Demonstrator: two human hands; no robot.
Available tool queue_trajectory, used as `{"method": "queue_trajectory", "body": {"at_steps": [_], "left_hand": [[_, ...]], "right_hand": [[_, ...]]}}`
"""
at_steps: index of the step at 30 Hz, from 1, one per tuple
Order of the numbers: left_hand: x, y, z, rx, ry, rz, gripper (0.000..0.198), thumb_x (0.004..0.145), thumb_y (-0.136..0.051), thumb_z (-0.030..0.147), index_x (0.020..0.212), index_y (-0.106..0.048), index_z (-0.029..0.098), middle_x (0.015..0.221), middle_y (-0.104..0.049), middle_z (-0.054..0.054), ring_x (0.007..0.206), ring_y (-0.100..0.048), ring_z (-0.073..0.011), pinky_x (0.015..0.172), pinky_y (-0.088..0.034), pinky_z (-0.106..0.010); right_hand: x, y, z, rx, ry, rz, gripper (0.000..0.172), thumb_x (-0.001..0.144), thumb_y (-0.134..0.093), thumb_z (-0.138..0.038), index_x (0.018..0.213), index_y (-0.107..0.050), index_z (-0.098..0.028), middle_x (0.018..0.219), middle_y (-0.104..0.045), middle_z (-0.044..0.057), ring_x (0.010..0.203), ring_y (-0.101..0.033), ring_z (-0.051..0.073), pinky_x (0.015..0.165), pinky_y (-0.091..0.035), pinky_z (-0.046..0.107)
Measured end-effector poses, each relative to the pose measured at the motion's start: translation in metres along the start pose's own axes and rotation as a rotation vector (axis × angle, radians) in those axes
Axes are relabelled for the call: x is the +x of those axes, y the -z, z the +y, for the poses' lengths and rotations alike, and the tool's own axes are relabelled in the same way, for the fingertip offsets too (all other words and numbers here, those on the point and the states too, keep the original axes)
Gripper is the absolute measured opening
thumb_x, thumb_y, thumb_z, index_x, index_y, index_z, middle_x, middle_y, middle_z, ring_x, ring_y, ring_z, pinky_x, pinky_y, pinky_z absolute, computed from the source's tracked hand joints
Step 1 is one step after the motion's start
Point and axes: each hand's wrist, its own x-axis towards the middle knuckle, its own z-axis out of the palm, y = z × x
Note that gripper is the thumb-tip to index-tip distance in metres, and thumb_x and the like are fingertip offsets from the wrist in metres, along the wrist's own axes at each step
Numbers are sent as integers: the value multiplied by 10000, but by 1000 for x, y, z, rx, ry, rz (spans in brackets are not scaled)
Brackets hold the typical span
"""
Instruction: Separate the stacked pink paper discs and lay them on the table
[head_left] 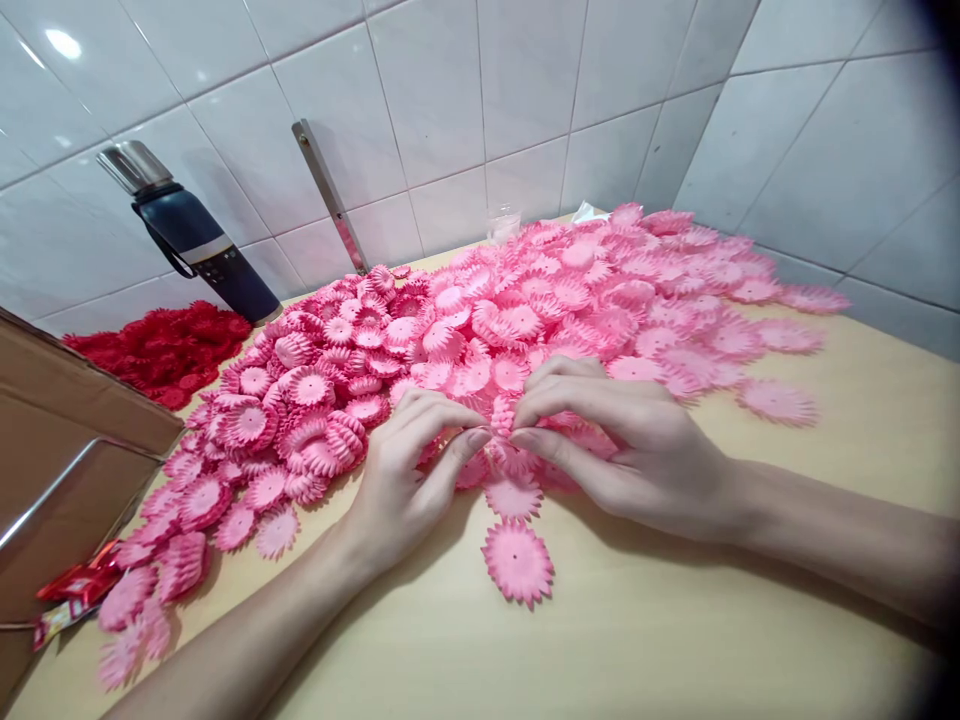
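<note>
Between my two hands is a small pink petal disc (502, 414) with a scalloped edge, seen nearly edge-on. My left hand (420, 460) pinches its left side between thumb and forefinger. On the other side, the thumb and forefinger of my right hand (630, 440) close on its edge. Just below lie a flat pink flower disc (517, 562) with a small centre hole and another disc (514, 497) partly over it. A big heap of pink petal discs (570, 290) spreads behind both hands, with curled, darker-edged ones (311, 385) to the left.
A dark blue flask (206, 245) stands at the back left beside a pile of red petal pieces (161, 350). A cardboard box (67, 430) and a red wrapper (79, 590) edge the left side. A metal strip (330, 195) leans on the tiled wall (435, 100). Everything rests on a pale wooden table (675, 640).
</note>
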Motion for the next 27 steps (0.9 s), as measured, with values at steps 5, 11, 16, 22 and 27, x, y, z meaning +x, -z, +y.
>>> {"method": "queue_trajectory", "body": {"at_steps": [5, 11, 16, 22, 27], "left_hand": [[0, 0, 5, -28, 16, 34, 101, 890, -568, 159, 804, -613, 184, 734, -632, -40, 725, -571, -175, 695, -464, -322], [-4, 1, 3, -75, 96, 150, 160, 883, -538, 178, 724, -548, 190, 706, -548, -23, 697, -517, -168, 673, -427, -322], [-6, 3, -3, -151, 226, 331, 168, 885, -511, 179, 721, -550, 184, 667, -525, 6, 628, -495, -131, 584, -406, -264], [0, -1, -3, -195, 327, 380, 105, 823, -654, 179, 900, -584, 183, 865, -606, -13, 767, -599, -130, 661, -503, -230], [-2, 0, -1, 15, 129, 218, 34, 877, -618, 192, 909, -631, 193, 885, -652, -46, 841, -612, -174, 778, -503, -316]], "right_hand": [[1, 1, 0, 96, -165, 66, 53, 888, -596, -168, 859, -615, -208, 764, -637, 24, 703, -587, 159, 647, -494, 324], [4, 2, 1, 115, -377, 248, 113, 891, -615, -281, 802, -622, -212, 734, -629, 15, 640, -586, 141, 511, -482, 259], [6, 5, 4, 131, -415, 362, 113, 879, -634, -302, 803, -626, -218, 727, -628, 9, 600, -564, 135, 479, -466, 257], [6, 6, 11, 53, -399, 390, 79, 871, -654, -276, 810, -638, -228, 750, -659, 11, 654, -605, 154, 568, -496, 298], [1, 3, 1, -92, -31, 142, 94, 882, -613, -153, 878, -614, -247, 744, -664, 18, 725, -607, 197, 676, -481, 383]]}}
